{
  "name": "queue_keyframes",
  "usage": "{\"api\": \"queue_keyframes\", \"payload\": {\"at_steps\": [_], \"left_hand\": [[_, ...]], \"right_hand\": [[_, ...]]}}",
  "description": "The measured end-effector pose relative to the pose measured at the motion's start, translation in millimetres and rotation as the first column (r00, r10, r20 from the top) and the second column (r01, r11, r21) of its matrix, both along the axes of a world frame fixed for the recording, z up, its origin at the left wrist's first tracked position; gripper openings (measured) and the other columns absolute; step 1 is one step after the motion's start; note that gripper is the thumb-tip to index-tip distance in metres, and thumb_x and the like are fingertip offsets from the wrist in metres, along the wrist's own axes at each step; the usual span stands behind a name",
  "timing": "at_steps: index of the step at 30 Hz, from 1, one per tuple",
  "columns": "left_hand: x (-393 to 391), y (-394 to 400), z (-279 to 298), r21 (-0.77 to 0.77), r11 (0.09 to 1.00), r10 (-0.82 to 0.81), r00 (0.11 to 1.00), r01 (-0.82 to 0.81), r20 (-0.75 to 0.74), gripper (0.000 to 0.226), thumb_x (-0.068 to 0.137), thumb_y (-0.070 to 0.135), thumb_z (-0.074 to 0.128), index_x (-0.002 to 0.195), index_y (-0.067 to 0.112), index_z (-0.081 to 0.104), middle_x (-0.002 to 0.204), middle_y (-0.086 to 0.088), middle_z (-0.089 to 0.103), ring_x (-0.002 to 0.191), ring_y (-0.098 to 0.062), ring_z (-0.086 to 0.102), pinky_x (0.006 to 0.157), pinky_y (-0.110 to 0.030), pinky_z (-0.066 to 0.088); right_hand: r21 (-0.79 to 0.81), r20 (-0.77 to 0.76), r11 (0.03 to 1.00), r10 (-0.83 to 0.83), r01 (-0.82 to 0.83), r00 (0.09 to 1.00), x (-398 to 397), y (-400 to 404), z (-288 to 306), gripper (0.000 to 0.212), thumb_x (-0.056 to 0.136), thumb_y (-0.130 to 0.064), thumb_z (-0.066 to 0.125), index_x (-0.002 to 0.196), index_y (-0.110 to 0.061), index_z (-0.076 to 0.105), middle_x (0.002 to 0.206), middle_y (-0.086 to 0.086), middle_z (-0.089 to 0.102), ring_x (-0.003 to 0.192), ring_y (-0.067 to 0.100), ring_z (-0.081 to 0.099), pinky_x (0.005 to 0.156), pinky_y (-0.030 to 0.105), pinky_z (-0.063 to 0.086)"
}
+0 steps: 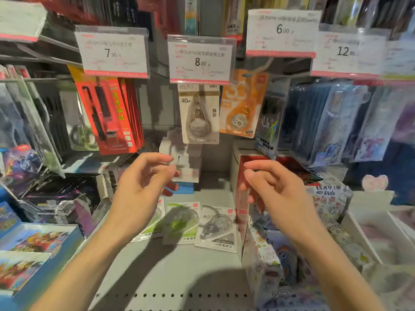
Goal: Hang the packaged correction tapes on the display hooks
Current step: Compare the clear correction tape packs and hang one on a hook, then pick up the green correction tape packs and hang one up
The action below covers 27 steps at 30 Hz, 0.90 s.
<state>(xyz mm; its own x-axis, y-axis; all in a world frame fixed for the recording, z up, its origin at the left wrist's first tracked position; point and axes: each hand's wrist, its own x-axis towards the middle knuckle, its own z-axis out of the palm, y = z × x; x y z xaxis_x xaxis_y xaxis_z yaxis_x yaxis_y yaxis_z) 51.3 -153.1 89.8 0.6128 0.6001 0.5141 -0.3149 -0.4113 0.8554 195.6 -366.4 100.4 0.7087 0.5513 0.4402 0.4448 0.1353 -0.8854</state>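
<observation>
Single head cam, close, faces fwd/down at shelf and hooks.

grey shelf (perforated front edge)

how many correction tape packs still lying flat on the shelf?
3, side by side between the forearms: left pack partly behind the left hand, green middle pack, clear right pack. More may be hidden.
</observation>
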Motion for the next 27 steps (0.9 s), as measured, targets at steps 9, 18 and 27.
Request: {"api": "queue_keyframes", "payload": {"at_steps": [9, 18, 27], "left_hand": [[-22, 59, -18, 0.068, 0.997, -0.014, 0.986, 0.025, -0.169, 0.013, 0.097, 0.016, 0.067, 0.105, 0.026, 0.066, 0.092, 0.000, 0.076, 0.069, -0.012, 0.073, 0.064, -0.019, 0.056], [-13, 143, -33, 0.239, 0.963, -0.002, 0.892, 0.124, -0.453, 0.008, 0.097, 0.022, 0.067, 0.101, 0.026, 0.061, 0.084, -0.006, 0.073, 0.074, -0.027, 0.068, 0.075, -0.035, 0.054], [20, 167, -93, 0.525, 0.778, 0.307, 0.519, 0.347, -0.798, 0.071, 0.086, 0.068, 0.058, 0.135, 0.017, 0.050, 0.134, -0.006, 0.060, 0.118, -0.030, 0.059, 0.092, -0.038, 0.050]], "right_hand": [[-0.069, 0.120, 0.993, -0.091, 0.100, 0.989, -28, 21, -1, 0.009, 0.097, -0.022, 0.067, 0.104, -0.023, 0.072, 0.076, 0.010, 0.074, 0.063, 0.005, 0.066, 0.057, 0.009, 0.047], [-0.108, 0.127, 0.985, -0.120, 0.134, 0.985, -62, 113, -25, 0.006, 0.096, -0.024, 0.068, 0.101, -0.027, 0.072, 0.078, 0.007, 0.075, 0.062, 0.007, 0.064, 0.055, 0.013, 0.047], [-0.538, 0.301, 0.757, -0.238, 0.371, 0.923, -27, 169, -125, 0.012, 0.095, -0.022, 0.068, 0.106, -0.020, 0.073, 0.104, 0.001, 0.070, 0.098, 0.019, 0.065, 0.093, 0.034, 0.049]]}}
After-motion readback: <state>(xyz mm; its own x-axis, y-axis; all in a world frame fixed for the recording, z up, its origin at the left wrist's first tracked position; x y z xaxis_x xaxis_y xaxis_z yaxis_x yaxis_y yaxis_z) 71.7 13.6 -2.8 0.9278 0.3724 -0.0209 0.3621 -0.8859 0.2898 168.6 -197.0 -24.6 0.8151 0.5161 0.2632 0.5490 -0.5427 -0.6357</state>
